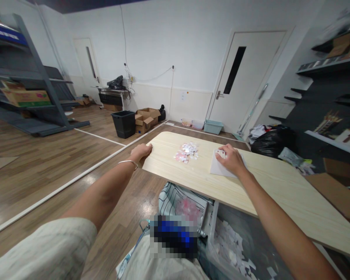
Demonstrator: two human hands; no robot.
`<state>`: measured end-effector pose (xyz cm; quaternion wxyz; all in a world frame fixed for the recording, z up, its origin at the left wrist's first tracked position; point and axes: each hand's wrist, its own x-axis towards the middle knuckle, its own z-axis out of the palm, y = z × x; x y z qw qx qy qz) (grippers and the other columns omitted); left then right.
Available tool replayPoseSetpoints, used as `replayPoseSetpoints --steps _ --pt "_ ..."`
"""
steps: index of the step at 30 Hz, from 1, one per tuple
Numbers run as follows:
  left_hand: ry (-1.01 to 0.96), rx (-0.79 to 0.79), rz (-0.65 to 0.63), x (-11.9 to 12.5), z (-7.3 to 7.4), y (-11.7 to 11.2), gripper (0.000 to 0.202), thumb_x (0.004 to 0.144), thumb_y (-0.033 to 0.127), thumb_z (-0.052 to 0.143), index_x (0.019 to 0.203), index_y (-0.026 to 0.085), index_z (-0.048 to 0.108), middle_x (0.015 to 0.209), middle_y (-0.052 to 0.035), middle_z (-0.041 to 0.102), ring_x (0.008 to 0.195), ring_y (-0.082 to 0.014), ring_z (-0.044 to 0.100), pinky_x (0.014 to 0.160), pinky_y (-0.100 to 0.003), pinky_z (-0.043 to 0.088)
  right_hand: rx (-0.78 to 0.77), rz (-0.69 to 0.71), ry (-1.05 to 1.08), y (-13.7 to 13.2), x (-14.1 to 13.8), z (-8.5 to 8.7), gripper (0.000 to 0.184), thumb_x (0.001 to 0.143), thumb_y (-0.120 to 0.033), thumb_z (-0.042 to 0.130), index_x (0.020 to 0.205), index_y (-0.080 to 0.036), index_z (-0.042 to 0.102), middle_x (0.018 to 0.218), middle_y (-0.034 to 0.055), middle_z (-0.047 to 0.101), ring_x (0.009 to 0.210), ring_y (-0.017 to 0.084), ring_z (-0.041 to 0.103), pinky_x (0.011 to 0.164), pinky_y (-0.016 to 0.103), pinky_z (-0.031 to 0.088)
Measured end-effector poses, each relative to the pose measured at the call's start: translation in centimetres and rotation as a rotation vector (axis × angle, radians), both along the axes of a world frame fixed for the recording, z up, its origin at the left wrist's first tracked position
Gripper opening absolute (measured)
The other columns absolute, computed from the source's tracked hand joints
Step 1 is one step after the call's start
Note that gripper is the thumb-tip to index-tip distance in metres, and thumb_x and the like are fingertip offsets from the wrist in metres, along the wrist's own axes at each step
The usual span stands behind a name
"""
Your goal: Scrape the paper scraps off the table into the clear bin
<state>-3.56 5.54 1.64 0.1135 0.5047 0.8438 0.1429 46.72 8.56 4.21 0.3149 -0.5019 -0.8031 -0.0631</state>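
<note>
under the table [286, 182], a bin [247, 227] and striped bag [168, 198] crowd its near edge, while on top a white sheet [217, 169] lies beneath the curled right hand [230, 157], its hold unclear, the left hand [142, 151] gripping the table's end, paper pieces [188, 151] between.

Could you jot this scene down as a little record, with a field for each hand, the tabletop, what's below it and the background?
Left hand: at the near left edge of the table, touching it
Right hand: over a white sheet, fingers bent; exact grip unclear
Tabletop: pale wood, with a loose pile of white and pink scraps between the hands
White sheet: flat, partly covered by the right hand
Below: a translucent bin containing white scraps
Background: black bin, cardboard boxes, light-blue tub
</note>
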Motion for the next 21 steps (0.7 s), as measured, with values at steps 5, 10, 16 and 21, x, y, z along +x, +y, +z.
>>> replayPoseSetpoints --steps 5,10,16,21 --pt "0.001 -0.003 0.000 -0.04 0.03 0.09 0.078 0.127 0.058 0.043 0.163 0.009 0.091 0.171 -0.0310 0.083 0.159 -0.0474 0.084 0.120 -0.044 0.069 -0.037 0.010 0.009 0.08 -0.11 -0.04 0.027 0.107 -0.045 0.075 0.117 -0.025 0.088 0.127 0.0185 0.085 0.119 0.039 0.084 0.113 0.053 0.066" --pt "0.004 -0.002 0.004 -0.06 -0.10 0.12 0.080 0.128 0.058 0.040 0.165 0.008 0.090 0.174 -0.0310 0.081 0.159 -0.0469 0.084 0.119 -0.044 0.069 -0.077 0.039 0.025 0.18 -0.14 -0.12 0.026 0.107 -0.044 0.074 0.116 -0.024 0.089 0.128 0.0181 0.086 0.118 0.038 0.085 0.113 0.051 0.067" --pt "0.003 0.009 -0.001 -0.01 -0.19 0.12 0.080 0.127 0.059 0.041 0.164 0.008 0.090 0.172 -0.0308 0.083 0.159 -0.0471 0.084 0.118 -0.045 0.069 -0.087 0.050 0.032 0.25 -0.20 -0.15 0.022 0.108 -0.043 0.076 0.112 -0.026 0.089 0.126 0.0164 0.087 0.118 0.036 0.085 0.113 0.049 0.067" --pt "-0.008 0.013 0.003 0.05 -0.25 0.04 0.079 0.128 0.059 0.043 0.166 0.007 0.090 0.171 -0.0318 0.083 0.160 -0.0486 0.083 0.124 -0.048 0.068 -0.100 0.064 0.031 0.28 -0.24 -0.16 0.023 0.108 -0.044 0.074 0.111 -0.026 0.089 0.124 0.0156 0.087 0.115 0.035 0.085 0.111 0.047 0.068"
